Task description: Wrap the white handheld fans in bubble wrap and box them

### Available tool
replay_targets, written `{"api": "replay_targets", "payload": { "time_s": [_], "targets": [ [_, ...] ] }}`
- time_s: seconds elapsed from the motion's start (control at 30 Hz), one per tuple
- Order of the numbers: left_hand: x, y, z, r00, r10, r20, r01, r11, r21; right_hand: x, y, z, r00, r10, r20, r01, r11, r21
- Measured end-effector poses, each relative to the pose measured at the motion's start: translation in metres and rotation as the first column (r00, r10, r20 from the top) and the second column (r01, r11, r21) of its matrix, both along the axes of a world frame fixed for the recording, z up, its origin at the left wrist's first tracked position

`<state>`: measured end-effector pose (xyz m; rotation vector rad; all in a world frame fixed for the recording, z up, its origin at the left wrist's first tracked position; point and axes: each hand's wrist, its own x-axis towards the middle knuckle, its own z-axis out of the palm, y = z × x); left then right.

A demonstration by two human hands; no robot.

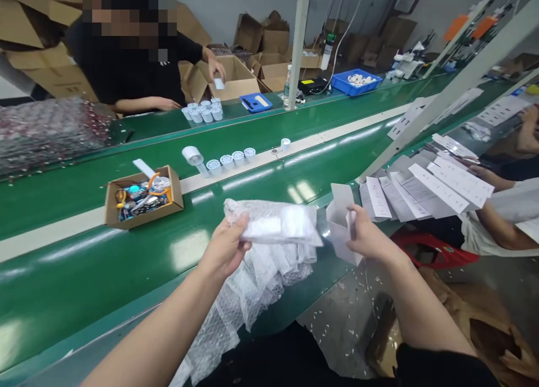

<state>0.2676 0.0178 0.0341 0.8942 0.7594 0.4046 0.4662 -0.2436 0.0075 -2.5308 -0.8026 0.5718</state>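
My left hand (229, 241) is closed on one end of a bubble-wrap bag (290, 224) with white items inside. The bag is held level above a row of overlapping bubble-wrap bags (252, 280) at the bench edge. Between the fingers and thumb of my right hand (364, 232) is a white carton (339, 224), its top flap standing up. The carton's opening faces the free end of the bag, and a small gap separates them. What lies inside the carton is hidden.
Across the green conveyor (168, 263) stand a cardboard box of tools (143, 199) and several white round parts (227, 162). A co-worker's hand (215, 69) holds a white part behind it. Flat white cartons (421, 187) lie at right, below a slanted metal post (438, 106).
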Motion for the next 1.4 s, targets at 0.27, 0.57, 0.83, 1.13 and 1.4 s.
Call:
{"api": "replay_targets", "payload": {
  "time_s": [0.27,0.57,0.83,1.13,1.4],
  "targets": [
    [-0.005,-0.033,0.027,0.95,-0.028,-0.312,0.268,0.59,0.762,-0.105,-0.011,-0.001,0.969,0.238,0.07,-0.246,0.887,0.391],
    [0.006,-0.092,0.055,0.846,-0.246,-0.474,0.428,-0.217,0.877,-0.116,-0.01,-0.007,0.96,0.198,0.199,-0.267,0.862,0.431],
    [0.073,-0.089,0.074,0.775,-0.295,-0.558,0.504,-0.243,0.829,-0.033,-0.031,-0.013,0.931,0.292,0.217,-0.361,0.821,0.442],
    [0.214,-0.092,0.046,0.729,-0.301,-0.615,0.579,-0.207,0.788,0.092,-0.013,-0.079,0.957,0.29,-0.014,-0.23,0.787,0.573],
    [0.2,-0.118,0.011,0.471,-0.281,-0.836,0.535,-0.662,0.524,0.089,-0.018,-0.118,0.938,0.347,0.025,-0.302,0.777,0.553]
  ]
}}
